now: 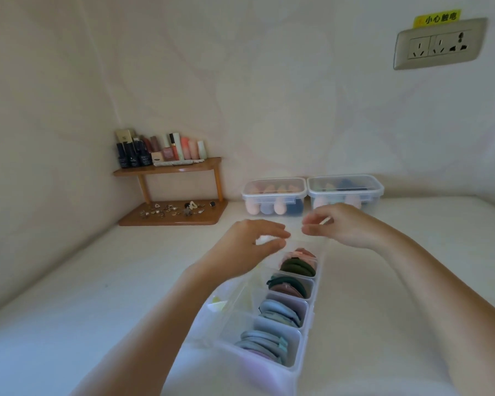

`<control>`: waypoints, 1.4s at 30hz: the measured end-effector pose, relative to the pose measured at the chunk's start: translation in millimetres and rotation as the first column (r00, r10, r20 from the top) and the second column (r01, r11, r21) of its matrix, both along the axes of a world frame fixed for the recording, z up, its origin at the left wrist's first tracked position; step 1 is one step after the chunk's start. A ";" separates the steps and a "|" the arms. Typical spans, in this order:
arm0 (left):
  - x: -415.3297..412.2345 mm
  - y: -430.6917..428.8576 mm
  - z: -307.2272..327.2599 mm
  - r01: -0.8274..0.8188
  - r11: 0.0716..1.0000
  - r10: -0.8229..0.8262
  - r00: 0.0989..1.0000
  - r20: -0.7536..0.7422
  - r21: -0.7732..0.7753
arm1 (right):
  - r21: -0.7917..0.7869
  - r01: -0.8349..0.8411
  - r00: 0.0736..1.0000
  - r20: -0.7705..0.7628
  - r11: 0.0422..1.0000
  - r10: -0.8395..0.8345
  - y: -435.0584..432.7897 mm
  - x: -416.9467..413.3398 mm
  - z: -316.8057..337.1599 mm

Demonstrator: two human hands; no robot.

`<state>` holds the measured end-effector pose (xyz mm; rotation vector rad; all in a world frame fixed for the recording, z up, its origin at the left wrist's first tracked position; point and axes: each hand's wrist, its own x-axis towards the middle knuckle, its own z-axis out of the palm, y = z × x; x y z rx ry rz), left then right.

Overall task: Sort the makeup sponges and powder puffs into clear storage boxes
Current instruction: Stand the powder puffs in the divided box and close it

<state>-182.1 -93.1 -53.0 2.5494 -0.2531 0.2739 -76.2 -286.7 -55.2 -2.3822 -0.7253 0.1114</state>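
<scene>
My left hand (249,241) is hovering over the far end of the divided tray (303,347), fingers curling round a white puff (265,239). My right hand (343,227) is hovering beside it; whether its fingers are gripping anything I cannot tell. Coloured puffs (282,311) are filling the tray's right compartments.

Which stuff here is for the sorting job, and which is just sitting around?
For the job: divided box, powder puffs, left sponge box, right sponge box.
Just lying about: wooden shelf, bottles, trinkets, wall socket.
</scene>
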 end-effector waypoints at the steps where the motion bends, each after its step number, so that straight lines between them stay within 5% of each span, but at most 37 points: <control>1: -3.2 6.2 4.7 -0.062 0.998 0.063 0.998 0.008 -0.030 | -0.012 0.001 1.000 -0.022 1.000 -0.001 1.3 2.5 -4.5; 6: -23.8 62.5 13.0 -0.357 0.931 0.359 0.933 0.019 -0.072 | 0.065 0.013 0.998 -0.069 0.998 -0.009 1.3 6.7 -9.4; 9: -30.6 83.3 2.6 -0.607 0.794 0.568 0.725 -0.390 0.029 | 0.085 0.045 0.998 -0.044 0.995 -0.041 -0.6 7.0 -9.3; 12: -29.7 95.1 -2.2 -0.641 0.767 0.545 0.657 -0.521 -0.006 | 0.105 0.080 0.997 -0.024 0.991 -0.078 -3.5 9.5 -11.0; 18: -31.7 87.1 -1.5 -0.589 0.782 0.340 0.677 -0.653 -0.204 | 0.114 0.191 0.981 0.008 0.975 -0.193 -8.6 15.6 -14.5; 23: -32.7 86.0 8.6 -0.519 0.732 0.288 0.823 -0.490 -0.442 | 0.143 0.299 0.948 0.071 0.944 -0.311 -6.3 14.6 -16.4; 27: -32.4 70.4 21.1 -0.307 0.608 0.364 0.927 -0.086 -0.733 | 0.174 0.393 0.902 0.118 0.903 -0.415 0.8 16.1 -21.6; 31: -37.0 41.6 27.6 -0.160 0.823 0.301 0.936 0.180 -0.545 | 0.164 0.453 0.870 0.132 0.876 -0.475 5.0 16.2 -23.1; 35: -37.3 24.6 18.7 -0.075 0.953 0.109 0.989 0.101 -0.293 | 0.237 0.367 0.927 -0.005 0.900 -0.376 -1.8 13.3 -17.0; 42: -32.4 23.4 10.8 -0.145 0.984 0.156 0.981 0.115 -0.101 | 0.247 0.359 0.929 -0.191 0.900 -0.318 -8.3 22.9 -9.1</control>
